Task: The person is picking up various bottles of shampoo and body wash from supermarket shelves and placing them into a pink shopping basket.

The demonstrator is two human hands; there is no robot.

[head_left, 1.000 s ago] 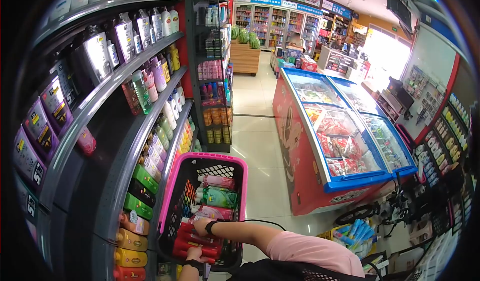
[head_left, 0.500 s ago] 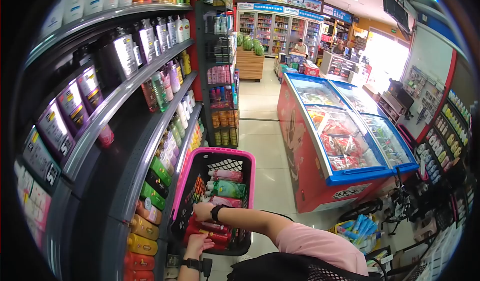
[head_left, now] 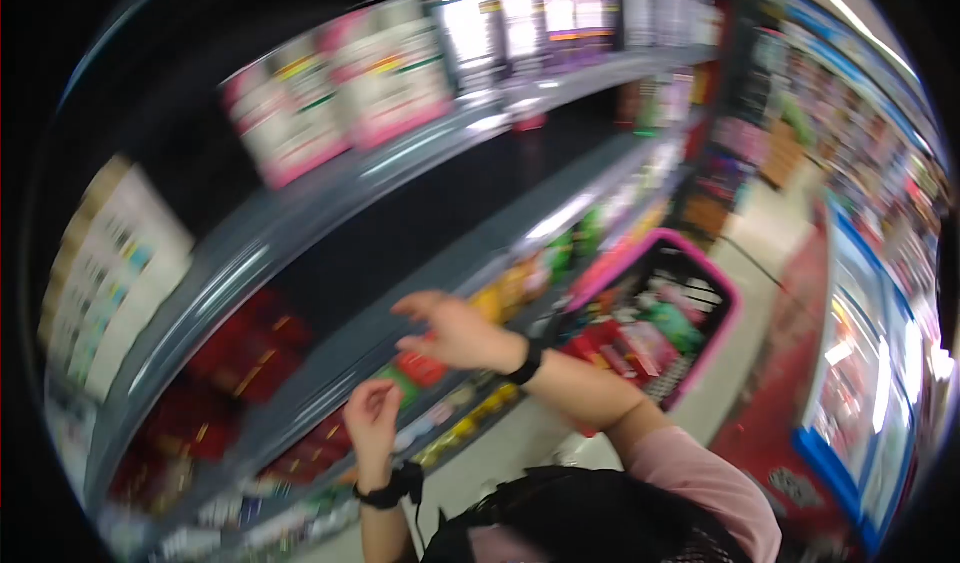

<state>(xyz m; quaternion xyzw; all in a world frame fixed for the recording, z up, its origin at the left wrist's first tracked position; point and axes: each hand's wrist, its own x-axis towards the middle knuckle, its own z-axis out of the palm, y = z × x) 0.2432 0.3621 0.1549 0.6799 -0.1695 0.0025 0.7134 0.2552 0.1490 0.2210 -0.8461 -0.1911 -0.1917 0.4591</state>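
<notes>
My right hand [head_left: 455, 331] reaches out in front of the shelves, fingers apart and nothing in it. Lower and to its left, my left hand [head_left: 371, 421] is held up with its fingers loosely curled together; no object shows in it. Both hands are slightly blurred. To the right on the floor, apart from both hands, stands a black shopping basket with a pink rim [head_left: 733, 298]. Red packages [head_left: 605, 348] and a green bottle [head_left: 672, 325] lie inside it. Dark red boxes [head_left: 250, 348] sit on the shelf left of my hands.
Long grey shelves [head_left: 390, 163] run along the left, with pink-and-white packs [head_left: 385, 73] and yellow bottles [head_left: 487, 301]. A red chest freezer with a blue frame [head_left: 835, 453] stands to the right, across a tiled aisle [head_left: 755, 238].
My view has swung left and blurred. Both hands have left the red bottles in the basket and come up before the shelves, now without them. The basket now appears farther right.
</notes>
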